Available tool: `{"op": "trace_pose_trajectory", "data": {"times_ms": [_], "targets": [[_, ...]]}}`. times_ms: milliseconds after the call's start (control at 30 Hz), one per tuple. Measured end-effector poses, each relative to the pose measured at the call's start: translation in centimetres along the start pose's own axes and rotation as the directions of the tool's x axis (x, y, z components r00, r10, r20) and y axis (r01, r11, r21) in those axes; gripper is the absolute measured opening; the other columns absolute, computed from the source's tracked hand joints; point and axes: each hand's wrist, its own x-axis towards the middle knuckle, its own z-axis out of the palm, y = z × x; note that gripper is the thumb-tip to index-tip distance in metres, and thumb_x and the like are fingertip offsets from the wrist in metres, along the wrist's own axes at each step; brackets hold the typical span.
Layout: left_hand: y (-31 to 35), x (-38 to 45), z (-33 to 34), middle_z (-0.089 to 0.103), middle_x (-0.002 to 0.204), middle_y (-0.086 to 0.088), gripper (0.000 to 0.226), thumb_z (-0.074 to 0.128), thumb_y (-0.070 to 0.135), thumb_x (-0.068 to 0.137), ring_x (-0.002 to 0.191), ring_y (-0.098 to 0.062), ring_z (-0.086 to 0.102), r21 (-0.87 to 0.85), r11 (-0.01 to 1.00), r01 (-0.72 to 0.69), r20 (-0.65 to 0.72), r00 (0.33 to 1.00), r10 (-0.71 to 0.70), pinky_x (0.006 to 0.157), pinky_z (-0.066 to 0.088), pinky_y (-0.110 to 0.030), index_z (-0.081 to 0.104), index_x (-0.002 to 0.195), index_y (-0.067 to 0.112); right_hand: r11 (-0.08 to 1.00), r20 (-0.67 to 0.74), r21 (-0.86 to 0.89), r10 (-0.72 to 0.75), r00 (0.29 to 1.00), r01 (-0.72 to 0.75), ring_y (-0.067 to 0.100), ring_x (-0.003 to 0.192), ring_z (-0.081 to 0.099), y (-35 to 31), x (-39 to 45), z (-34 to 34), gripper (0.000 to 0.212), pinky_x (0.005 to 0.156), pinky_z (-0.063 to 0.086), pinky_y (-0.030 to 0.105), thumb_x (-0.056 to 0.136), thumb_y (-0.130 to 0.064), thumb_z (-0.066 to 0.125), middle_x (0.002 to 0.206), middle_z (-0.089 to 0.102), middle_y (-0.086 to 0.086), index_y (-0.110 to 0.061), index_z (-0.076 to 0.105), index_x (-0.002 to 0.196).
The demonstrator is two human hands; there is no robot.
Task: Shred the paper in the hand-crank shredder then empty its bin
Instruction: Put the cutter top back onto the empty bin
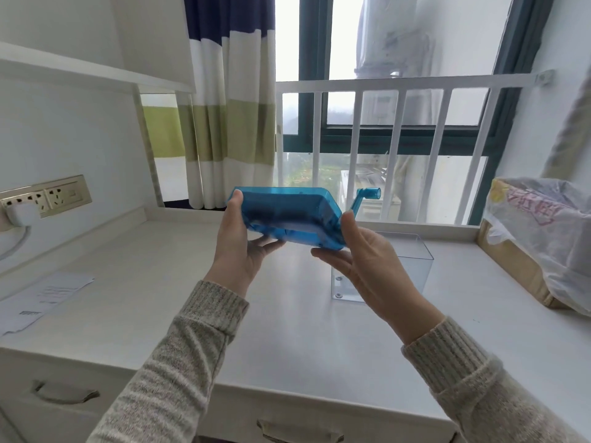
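While my left hand and right hand grip the blue shredder head above the clear bin, I should keep it level and lower it squarely onto the rim.

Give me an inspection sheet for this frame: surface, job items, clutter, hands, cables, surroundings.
Surface: white desk, drawers below.
Job's things: blue shredder top held in the air, tilted, crank on its right; clear bin on the desk, no shreds seen; paper at left.
Clutter: bagged cardboard box at right.
Hands: left hand and right hand grip the top's ends.
Cables: white plug in the wall socket strip.
Surroundings: curtain, window railing.
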Motion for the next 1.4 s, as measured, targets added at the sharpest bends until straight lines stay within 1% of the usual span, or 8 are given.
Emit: {"op": "trace_pose_trajectory", "data": {"times_ms": [133, 233, 333, 533, 833, 1000, 1300, 1400], "targets": [[0.1, 0.3, 0.2, 0.055, 0.121, -0.006, 0.054, 0.063, 0.048, 0.088, 0.104, -0.039, 0.058, 0.023, 0.999, 0.031, -0.056, 0.998, -0.029, 0.063, 0.060, -0.051, 0.042, 0.132, 0.023, 0.749, -0.089, -0.609, -0.393, 0.915, 0.262, 0.010, 0.105, 0.057, 0.9, -1.7, -0.8, 0.103, 0.083, 0.052, 0.016, 0.066, -0.066, 0.059, 0.130, 0.045, 0.004, -0.010, 0.022, 0.144], [0.2, 0.5, 0.2, 0.054, 0.120, -0.006, 0.052, 0.063, 0.048, 0.088, 0.103, -0.040, 0.058, 0.022, 0.999, 0.048, -0.067, 0.997, -0.047, 0.067, 0.059, -0.054, 0.044, 0.130, 0.023, 0.129, 0.249, -0.874, -0.707, 0.662, 0.468, 0.020, 0.124, 0.038, 1.2, -1.9, -2.5, 0.099, 0.105, 0.036, 0.021, 0.071, -0.054, 0.069, 0.134, 0.029, 0.010, -0.008, 0.020, 0.143], [-0.1, 0.4, 0.3, 0.053, 0.119, -0.006, 0.050, 0.063, 0.049, 0.087, 0.103, -0.039, 0.058, 0.060, 0.997, 0.052, -0.055, 0.997, -0.049, 0.069, 0.059, -0.055, 0.046, 0.127, 0.024, -0.403, 0.597, -0.800, -0.607, 0.525, 0.444, 0.037, 0.140, 0.019, 0.6, -0.8, -3.0, 0.099, 0.114, 0.021, 0.052, 0.071, -0.042, 0.078, 0.146, 0.019, 0.014, -0.016, 0.019, 0.145], [-1.0, 0.1, 0.8, 0.054, 0.121, -0.008, 0.058, 0.065, 0.052, 0.084, 0.099, -0.036, 0.060, 0.083, 0.993, 0.078, -0.073, 0.995, -0.073, 0.061, 0.059, -0.052, 0.046, 0.129, 0.021, -0.704, 0.700, -0.642, -0.376, 0.608, 0.304, 0.037, 0.144, 0.001, -0.7, 1.8, -2.1, 0.115, 0.117, 0.003, 0.052, 0.070, -0.021, 0.082, 0.157, 0.006, 0.014, -0.015, 0.001, 0.151], [-0.8, 0.4, 1.6, 0.049, 0.126, -0.012, 0.056, 0.069, 0.050, 0.082, 0.106, -0.038, 0.056, 0.100, 0.989, 0.110, -0.014, 0.994, -0.109, 0.064, 0.058, -0.057, 0.048, 0.125, 0.021, -0.761, 0.786, -0.559, -0.360, 0.502, 0.329, 0.041, 0.129, 0.037, -2.6, 2.7, -3.1, 0.072, 0.112, 0.017, 0.046, 0.079, -0.009, 0.070, 0.135, 0.039, 0.026, 0.007, 0.032, 0.138], [-0.2, -0.6, 1.6, 0.048, 0.139, 0.008, 0.068, 0.056, 0.073, 0.078, 0.118, -0.035, 0.055, 0.429, 0.903, -0.033, 0.261, 0.961, -0.089, 0.086, 0.053, -0.050, 0.042, 0.137, 0.042, -0.646, 0.696, -0.675, -0.399, 0.597, 0.355, 0.040, 0.125, 0.037, -5.0, 2.5, -4.3, 0.086, 0.107, 0.038, 0.046, 0.070, -0.027, 0.076, 0.131, 0.044, 0.027, 0.010, 0.034, 0.136], [-1.0, 0.2, 1.8, 0.000, 0.154, 0.022, 0.130, 0.079, 0.052, 0.064, 0.136, 0.014, 0.005, 0.695, 0.176, -0.698, 0.674, 0.717, 0.179, 0.113, 0.010, -0.021, -0.015, 0.151, 0.033, -0.254, 0.493, -0.870, -0.436, 0.753, 0.423, 0.025, 0.124, 0.034, -8.9, 2.2, -7.5, 0.105, 0.105, 0.035, 0.034, 0.057, -0.043, 0.082, 0.137, 0.037, 0.012, -0.002, 0.030, 0.139], [-0.9, 0.9, 3.0, 0.010, 0.157, 0.000, 0.133, 0.082, 0.047, 0.060, 0.141, -0.006, 0.015, 0.609, 0.060, -0.791, 0.772, 0.609, 0.181, 0.116, 0.016, -0.029, -0.012, 0.151, 0.021, -0.164, 0.450, -0.892, -0.418, 0.789, 0.421, 0.018, 0.123, 0.032, -9.5, 1.8, -8.5, 0.107, 0.103, 0.031, 0.027, 0.054, -0.050, 0.078, 0.137, 0.035, 0.004, -0.009, 0.029, 0.140]]}}
